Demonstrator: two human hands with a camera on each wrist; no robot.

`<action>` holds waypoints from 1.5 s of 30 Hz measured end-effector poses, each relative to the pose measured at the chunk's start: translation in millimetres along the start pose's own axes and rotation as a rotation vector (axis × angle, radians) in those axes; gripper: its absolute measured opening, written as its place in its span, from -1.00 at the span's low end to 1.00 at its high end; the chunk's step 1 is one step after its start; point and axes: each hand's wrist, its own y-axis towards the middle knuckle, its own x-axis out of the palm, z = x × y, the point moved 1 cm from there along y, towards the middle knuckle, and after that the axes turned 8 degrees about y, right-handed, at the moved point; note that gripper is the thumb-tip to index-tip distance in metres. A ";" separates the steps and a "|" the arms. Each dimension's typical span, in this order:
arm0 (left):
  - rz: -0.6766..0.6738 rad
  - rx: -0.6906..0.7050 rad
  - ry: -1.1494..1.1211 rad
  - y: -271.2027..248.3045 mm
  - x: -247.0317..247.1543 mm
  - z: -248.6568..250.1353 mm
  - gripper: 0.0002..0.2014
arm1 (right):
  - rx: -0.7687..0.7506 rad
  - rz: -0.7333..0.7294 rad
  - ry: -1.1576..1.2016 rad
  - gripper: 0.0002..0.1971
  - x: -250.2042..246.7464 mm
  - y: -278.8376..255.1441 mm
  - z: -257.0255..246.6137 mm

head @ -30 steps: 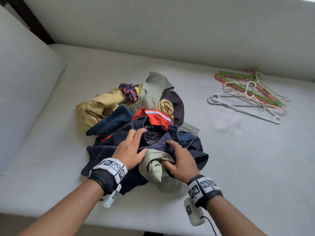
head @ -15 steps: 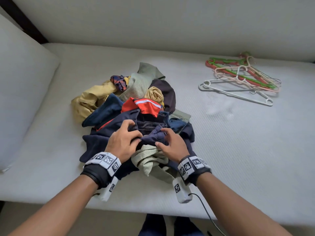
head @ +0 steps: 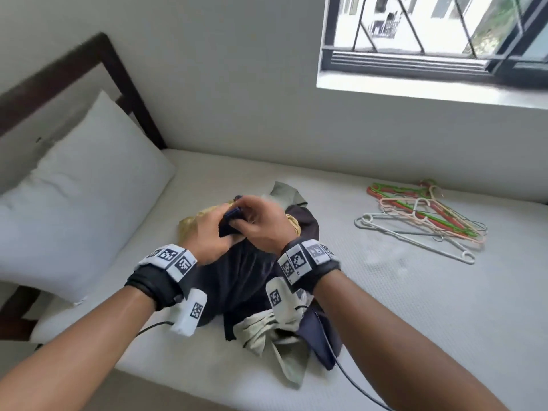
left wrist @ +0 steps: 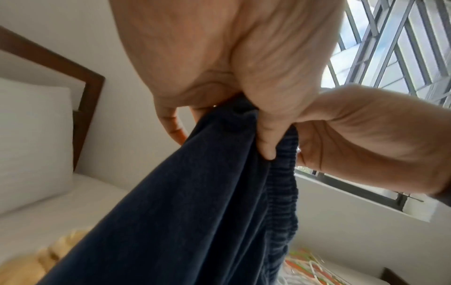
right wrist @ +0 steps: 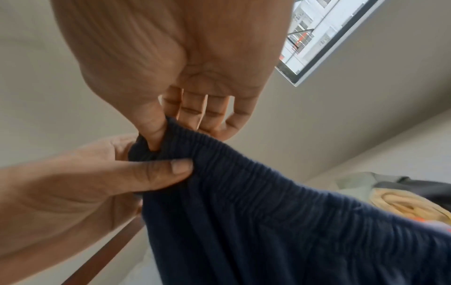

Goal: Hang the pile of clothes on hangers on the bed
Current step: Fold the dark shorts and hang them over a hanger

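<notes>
Left hand (head: pixel 209 237): raised above the pile, thumb and curled fingers pinching the gathered top edge of the navy garment (head: pixel 237 280); in the left wrist view the thumb (left wrist: pixel 267 138) presses into a fold of the cloth.
Right hand (head: pixel 264 225): just beside the left hand and touching it, its thumb (right wrist: pixel 151 127) tucked into the ribbed elastic waistband (right wrist: pixel 244 173) while the other fingers stay fairly straight behind the cloth.
Navy garment: held at its waistband by both hands; the rest hangs down from them toward the bed, its lower part draped over the pile below the wrists.
Pile of clothes (head: pixel 267 330): on the bed directly under and behind the hands; a pale green piece lies nearest the person, a yellow piece (head: pixel 192 223) shows to the left of the left hand, and a dark piece and a grey-green piece show beyond the right hand.
Hangers (head: pixel 421 221): a loose heap of white, pink, red and green ones, flat on the bed, well apart to the right of the right hand.
Bed (head: pixel 415 307): white cover, carrying the pile and the hangers.
Pillow (head: pixel 80 197): propped against the dark wooden headboard (head: pixel 98 63), to the left of the left hand.
Window (head: pixel 430 34): barred, in the wall beyond and above the right hand.
</notes>
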 end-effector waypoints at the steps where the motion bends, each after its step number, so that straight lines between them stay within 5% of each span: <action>1: 0.024 0.010 0.006 0.9 -17.6 8.7 -0.51 | -0.021 0.025 0.056 -0.77 -6.6 3.9 -12.2; 3: 0.006 0.069 -0.025 -3.3 -50.0 25.5 -0.76 | -0.039 0.041 0.172 -0.67 -19.9 4.0 -31.9; 7: -0.039 0.155 -0.034 -15.0 -108.9 42.6 -0.89 | 0.035 -0.118 0.194 -0.51 -38.2 4.5 -43.2; 11: -0.045 0.221 -0.203 -22.2 -162.7 44.7 -0.89 | 0.130 -0.341 -0.170 -0.35 -30.5 10.1 -41.2; 15: -0.015 0.263 -0.285 -17.7 -206.3 28.8 -0.87 | 0.177 -0.352 -0.339 -0.22 -0.2 25.6 -46.5; 21: 0.172 0.156 -0.369 0.1 -260.7 -76.1 -0.88 | 0.368 -0.283 -0.526 -0.62 22.9 68.5 -52.9; 28: 0.212 0.019 -0.359 25.5 -302.3 -203.4 -0.75 | 0.203 -0.115 -0.944 -0.59 28.6 150.6 -128.7; 33: 0.228 0.053 -0.235 57.8 -342.7 -217.7 -0.86 | 0.116 0.098 -0.862 -0.83 17.6 174.1 -181.0; 36: 0.250 0.092 -0.164 70.8 -364.2 -205.8 -0.88 | 0.069 0.146 -0.826 -0.80 9.2 179.1 -204.1; 41: 0.158 0.092 0.078 73.7 -355.6 -196.1 -0.83 | 0.218 0.088 -0.951 -0.84 14.4 163.8 -203.4; 45: -0.023 0.032 0.379 59.9 -296.0 -205.9 -0.77 | 0.434 0.086 -0.864 -0.92 43.3 122.2 -160.0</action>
